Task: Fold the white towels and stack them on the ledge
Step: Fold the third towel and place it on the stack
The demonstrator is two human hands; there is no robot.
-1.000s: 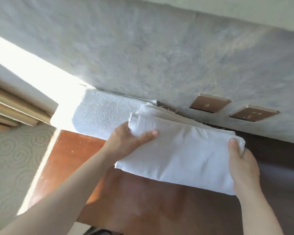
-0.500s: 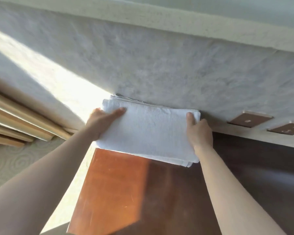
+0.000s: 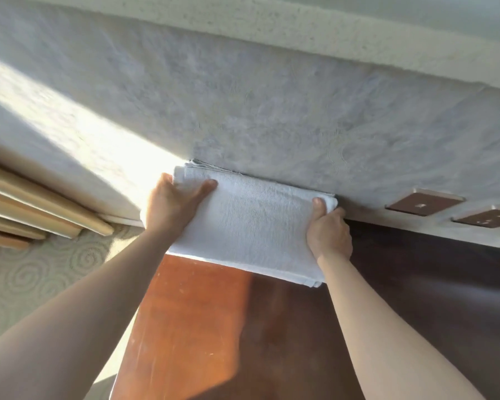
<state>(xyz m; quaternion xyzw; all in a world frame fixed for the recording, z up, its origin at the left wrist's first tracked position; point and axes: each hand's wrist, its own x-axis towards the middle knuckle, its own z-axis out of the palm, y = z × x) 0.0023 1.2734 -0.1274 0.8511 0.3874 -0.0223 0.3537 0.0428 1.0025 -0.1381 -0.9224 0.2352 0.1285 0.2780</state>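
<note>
We hold the folded towel (image 3: 251,223) by its two short ends, pressed against the wall (image 3: 272,116) with its back edge at the seam where the wall meets the wooden ledge (image 3: 214,327). Our left hand (image 3: 173,203) grips the left end, thumb lying on top and fingers wrapped under where we cannot see them; our right hand (image 3: 328,229) clamps the right end the same way, thumb on the top face. More folded layers show at the towel's back edge, so we judge that this piece is being seated on a stack already against the wall. To do it well, we should square the corners to the layers beneath, press flat, then slide the fingers out sideways without dragging the top fold. The towel's front edge overhangs the wood a little toward us and is the part most likely to sag or slip. To the towel's right, the dark ledge is open as far as the two brown wall plates (image 3: 425,202); to its left, pale wooden rails (image 3: 41,209) stand well apart.
</note>
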